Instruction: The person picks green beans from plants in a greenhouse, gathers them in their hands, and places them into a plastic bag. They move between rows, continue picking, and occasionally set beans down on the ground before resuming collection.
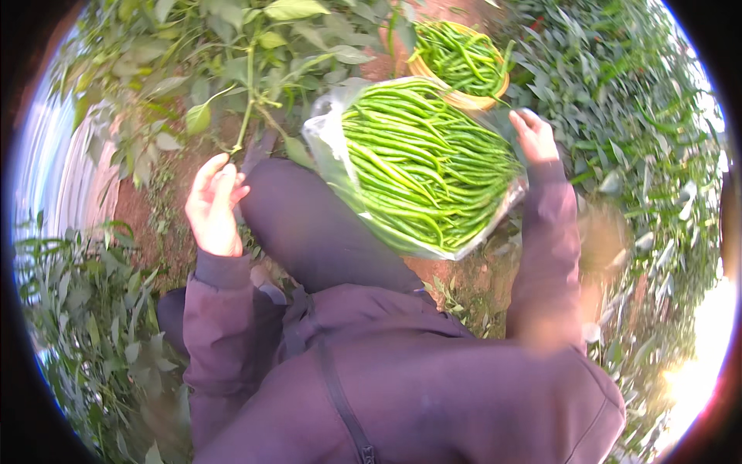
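Note:
Long green chili peppers [429,168] lie in rows in a clear plastic bag [329,152], whose side is folded down around them. Behind it stands a round yellow basket [426,74] with more green chili peppers [464,58] heaped inside. My right hand [534,134] is just right of the bag, near the basket, its thumb and fingertips around the thin tip of a green pepper that hangs over the basket's rim. On the left, my left hand [217,200] is raised beside my knee with its fingers slightly curled, near a cut-looking green stem [246,124]; I see nothing held in it.
Leafy pepper plants [226,52] rise in front at the left, and more dense plants [620,116] line the right side. Further foliage [98,313] is at the lower left. Reddish soil [145,232] shows between the rows. My bent knee [278,191] is against the bag's left side.

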Motion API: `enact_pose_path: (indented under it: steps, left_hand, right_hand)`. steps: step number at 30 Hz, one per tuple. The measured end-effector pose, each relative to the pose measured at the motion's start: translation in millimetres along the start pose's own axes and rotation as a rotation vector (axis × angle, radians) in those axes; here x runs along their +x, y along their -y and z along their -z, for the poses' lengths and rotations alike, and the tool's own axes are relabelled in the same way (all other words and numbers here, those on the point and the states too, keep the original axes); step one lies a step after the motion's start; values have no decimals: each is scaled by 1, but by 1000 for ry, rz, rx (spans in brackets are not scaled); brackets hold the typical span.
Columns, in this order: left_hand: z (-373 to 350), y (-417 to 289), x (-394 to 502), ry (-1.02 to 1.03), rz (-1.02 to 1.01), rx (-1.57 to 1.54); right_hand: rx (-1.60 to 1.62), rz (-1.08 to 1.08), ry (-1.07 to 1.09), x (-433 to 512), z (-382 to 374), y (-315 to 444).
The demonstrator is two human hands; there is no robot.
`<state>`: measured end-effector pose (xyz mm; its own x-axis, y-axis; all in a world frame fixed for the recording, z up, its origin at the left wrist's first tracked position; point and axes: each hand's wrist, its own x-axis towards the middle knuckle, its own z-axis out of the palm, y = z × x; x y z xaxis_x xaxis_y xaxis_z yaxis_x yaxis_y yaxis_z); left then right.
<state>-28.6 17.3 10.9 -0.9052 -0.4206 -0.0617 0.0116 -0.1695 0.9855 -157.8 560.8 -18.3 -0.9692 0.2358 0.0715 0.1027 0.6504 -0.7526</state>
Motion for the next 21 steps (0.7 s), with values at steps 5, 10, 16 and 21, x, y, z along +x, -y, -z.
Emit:
enact_pose_path:
  steps: [5, 10, 16, 21]
  left_hand:
    - [19, -3, 8, -20, -84, 36]
    - [41, -1, 36, -135, -80, 30]
    - [103, 36, 119, -255, -74, 105]
    - [186, 126, 222, -250, -185, 276]
  right_hand:
    - [261, 134, -54, -85, -45, 123]
    - [216, 595, 279, -181, -124, 222]
    - [24, 1233, 593, -197, -222, 290]
    - [-168, 1197, 700, -185, -280, 316]
